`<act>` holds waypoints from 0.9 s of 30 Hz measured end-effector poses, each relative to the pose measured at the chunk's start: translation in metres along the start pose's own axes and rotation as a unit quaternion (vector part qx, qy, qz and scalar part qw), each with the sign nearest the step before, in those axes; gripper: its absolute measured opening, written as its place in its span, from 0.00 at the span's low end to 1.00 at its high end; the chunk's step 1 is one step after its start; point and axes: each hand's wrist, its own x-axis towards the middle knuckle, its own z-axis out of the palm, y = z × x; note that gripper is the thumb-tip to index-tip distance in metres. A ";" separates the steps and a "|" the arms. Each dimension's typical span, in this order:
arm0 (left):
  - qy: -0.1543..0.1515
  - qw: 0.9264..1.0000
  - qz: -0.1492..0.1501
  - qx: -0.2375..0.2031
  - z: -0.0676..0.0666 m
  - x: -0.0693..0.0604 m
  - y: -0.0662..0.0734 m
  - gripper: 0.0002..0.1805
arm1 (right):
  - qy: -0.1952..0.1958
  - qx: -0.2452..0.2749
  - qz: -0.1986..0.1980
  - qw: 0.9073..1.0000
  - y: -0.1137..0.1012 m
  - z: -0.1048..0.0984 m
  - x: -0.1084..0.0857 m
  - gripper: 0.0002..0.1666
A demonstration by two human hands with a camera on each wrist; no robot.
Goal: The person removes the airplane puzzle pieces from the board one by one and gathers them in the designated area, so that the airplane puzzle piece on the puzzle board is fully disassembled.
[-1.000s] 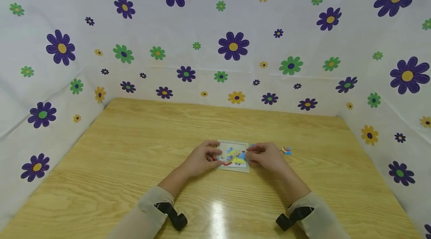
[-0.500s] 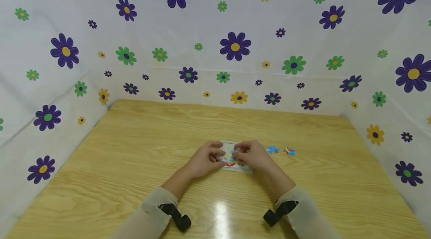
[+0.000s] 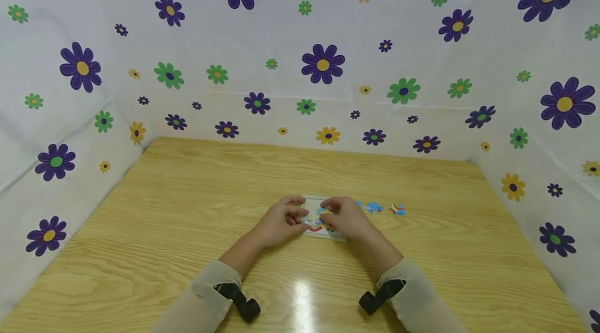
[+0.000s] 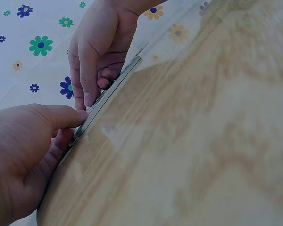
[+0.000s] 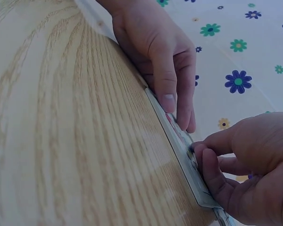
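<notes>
One puzzle tray point(image 3: 328, 236) on the table point(image 3: 211, 182); left hand point(image 3: 279, 222) pinches its left edge; right hand point(image 3: 349, 217) has just moved in over it, fitting work I'd guess; its grip I can't tell.

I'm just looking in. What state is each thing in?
Table: bearing a streak of glare.
Puzzle tray: lying on the table, partly filled.
Loose puzzle pieces: on the table, right of the tray.
Left hand: holding the tray's left edge.
Right hand: over the tray, fingers bent; whether it pinches a piece is unclear.
Flowered cloth: hanging, creased.
</notes>
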 end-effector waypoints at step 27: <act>0.000 1.000 -0.002 -0.019 -0.001 -0.001 0.002 0.17 | -0.037 0.093 0.000 0.995 0.011 -0.041 -0.020 0.17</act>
